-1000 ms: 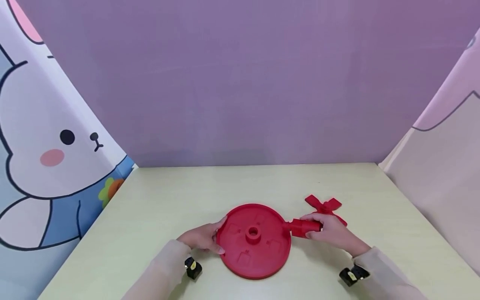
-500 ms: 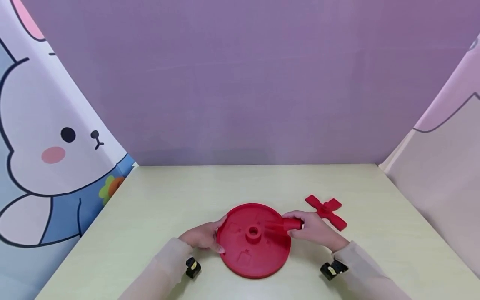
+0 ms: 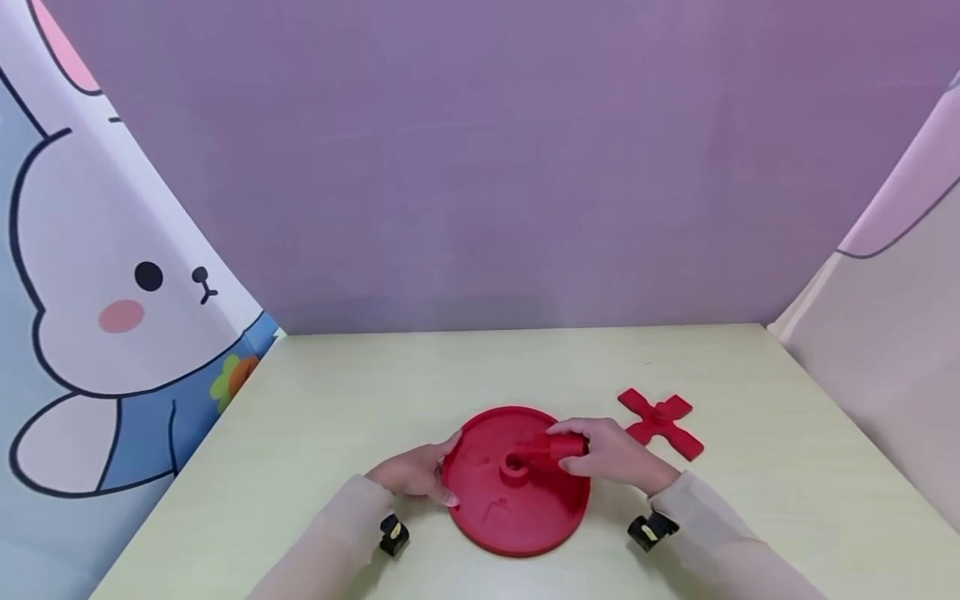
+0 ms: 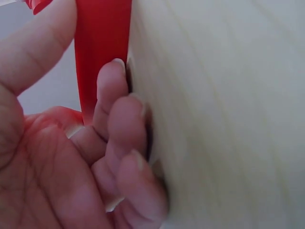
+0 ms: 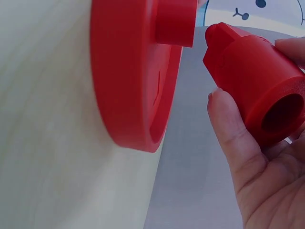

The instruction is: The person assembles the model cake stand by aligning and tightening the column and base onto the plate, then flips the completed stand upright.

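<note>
Head view shows a round red plastic disc [image 3: 517, 500] with a raised hub at its middle lying flat on the pale yellow-green tabletop [image 3: 360, 400], between the two hands. The left hand [image 3: 416, 475] grips the disc's near-left edge; from the left wrist view, the thumb lies over the top of the rim [image 4: 102, 52] while the curled fingers [image 4: 119, 119] press against the tabletop beside it. The right hand [image 3: 611, 458] holds a short red plastic cylinder peg [image 3: 551, 446], its fingers and thumb wrapped round the wider end. The peg lies nearly level over the disc, its narrow tip pointing toward the left hand and close to the central hub [image 3: 513, 468]. In the right wrist view the peg [image 5: 257, 90] is hollow at the held end, and its stepped tip sits just beside the hub [image 5: 175, 23], apart from it. Beyond the right hand, near it on the tabletop, lies a flat red plastic cross-shaped piece [image 3: 660, 421].
</note>
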Demonstrator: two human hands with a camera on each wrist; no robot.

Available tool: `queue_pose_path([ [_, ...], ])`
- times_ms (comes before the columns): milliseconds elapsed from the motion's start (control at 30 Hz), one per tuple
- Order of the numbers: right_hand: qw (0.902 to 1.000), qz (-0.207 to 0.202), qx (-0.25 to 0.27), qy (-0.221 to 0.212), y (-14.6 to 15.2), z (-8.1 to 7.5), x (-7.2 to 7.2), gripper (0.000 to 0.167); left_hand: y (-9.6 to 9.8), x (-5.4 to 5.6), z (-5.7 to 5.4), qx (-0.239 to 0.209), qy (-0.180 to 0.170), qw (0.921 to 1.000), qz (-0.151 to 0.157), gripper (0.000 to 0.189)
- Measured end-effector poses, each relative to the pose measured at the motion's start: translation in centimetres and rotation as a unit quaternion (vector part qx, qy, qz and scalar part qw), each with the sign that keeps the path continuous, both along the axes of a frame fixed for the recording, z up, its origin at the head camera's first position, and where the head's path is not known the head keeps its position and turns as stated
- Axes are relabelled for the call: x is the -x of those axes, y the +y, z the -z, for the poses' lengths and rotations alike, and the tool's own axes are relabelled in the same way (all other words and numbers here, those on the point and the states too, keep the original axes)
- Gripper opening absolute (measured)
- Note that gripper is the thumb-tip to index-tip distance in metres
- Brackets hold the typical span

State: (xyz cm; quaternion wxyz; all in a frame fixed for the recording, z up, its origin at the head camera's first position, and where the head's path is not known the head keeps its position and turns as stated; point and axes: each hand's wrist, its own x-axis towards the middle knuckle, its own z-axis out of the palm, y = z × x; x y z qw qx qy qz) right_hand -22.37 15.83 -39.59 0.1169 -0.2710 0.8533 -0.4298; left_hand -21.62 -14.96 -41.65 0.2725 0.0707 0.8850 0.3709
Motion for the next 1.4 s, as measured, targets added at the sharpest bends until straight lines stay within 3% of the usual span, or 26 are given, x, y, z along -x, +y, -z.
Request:
queue_pose_path([
  [367,0.9996,-0.023,-0.005,0.014,-0.6,-0.4,0.3,0.042,-0.1,-0.2,-0.1,0.005,-0.001,1.0,-0.001,0.1],
  [767,0.9984,0.027,-0.002,0.049,-2.1,-1.2,0.3,0.048,-0.1,0.1,0.3,-0.003,-0.004,1.0,-0.003,0.101],
  [1033,0.9971,0.01,0.008,0.075,-3.5,-1.6,0.4,0.048,-0.2,0.0,0.3,-0.007,-0.002,1.0,-0.001,0.1],
  [1400,0.9971,-0.004,0.013,0.075,-5.1,-1.8,0.6,0.045,0.0,0.0,-0.3,0.0,-0.007,0.9999,0.016,0.101],
])
